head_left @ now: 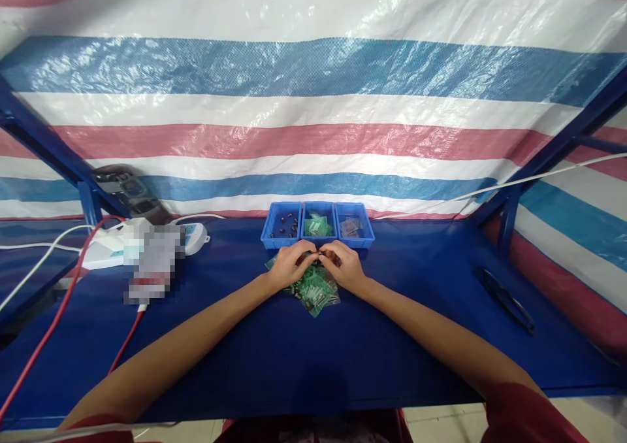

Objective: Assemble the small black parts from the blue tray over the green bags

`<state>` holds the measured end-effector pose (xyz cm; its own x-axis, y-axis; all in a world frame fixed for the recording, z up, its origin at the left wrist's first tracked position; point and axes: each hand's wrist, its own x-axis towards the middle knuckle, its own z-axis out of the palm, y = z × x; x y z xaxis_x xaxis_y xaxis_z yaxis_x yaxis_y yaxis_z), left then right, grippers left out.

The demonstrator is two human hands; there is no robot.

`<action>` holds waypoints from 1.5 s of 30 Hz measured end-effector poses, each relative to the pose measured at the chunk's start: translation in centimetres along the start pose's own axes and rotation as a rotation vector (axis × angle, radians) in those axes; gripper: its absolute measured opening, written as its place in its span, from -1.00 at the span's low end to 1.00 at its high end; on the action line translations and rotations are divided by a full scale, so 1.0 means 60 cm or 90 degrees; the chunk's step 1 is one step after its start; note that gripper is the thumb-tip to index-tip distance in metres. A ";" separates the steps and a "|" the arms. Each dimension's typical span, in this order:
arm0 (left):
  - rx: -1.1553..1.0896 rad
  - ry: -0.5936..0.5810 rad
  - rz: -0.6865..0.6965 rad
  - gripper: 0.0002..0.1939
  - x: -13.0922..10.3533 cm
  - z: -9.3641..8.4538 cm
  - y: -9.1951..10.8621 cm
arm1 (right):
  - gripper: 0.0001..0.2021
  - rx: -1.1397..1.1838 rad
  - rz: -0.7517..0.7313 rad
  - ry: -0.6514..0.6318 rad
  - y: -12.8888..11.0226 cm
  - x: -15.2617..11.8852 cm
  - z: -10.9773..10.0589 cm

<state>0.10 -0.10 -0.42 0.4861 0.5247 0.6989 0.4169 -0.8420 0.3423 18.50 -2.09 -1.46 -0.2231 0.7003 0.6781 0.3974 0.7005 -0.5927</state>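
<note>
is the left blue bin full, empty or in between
In between: the left blue bin holds a few small dark parts, with bare bottom showing around them.

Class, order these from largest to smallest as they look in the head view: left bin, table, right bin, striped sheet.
1. Striped sheet
2. Table
3. Left bin and right bin: too alike to rank.

Head view: cam at wearer's head, facing fwd & down over table (392, 351), arms' length from bins (318, 239).
</note>
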 end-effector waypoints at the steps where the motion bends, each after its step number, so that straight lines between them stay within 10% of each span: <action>1: -0.003 -0.003 0.001 -0.87 0.000 0.000 0.000 | -0.82 0.003 -0.001 0.000 0.000 0.000 0.001; 45: 0.023 0.003 -0.030 -0.89 0.004 0.000 0.002 | -0.81 0.003 0.001 0.040 -0.008 0.004 -0.008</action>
<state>0.26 -0.05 -0.22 0.4620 0.5626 0.6856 0.4667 -0.8116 0.3515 18.71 -2.35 -0.82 -0.1667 0.6912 0.7032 0.3938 0.7005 -0.5952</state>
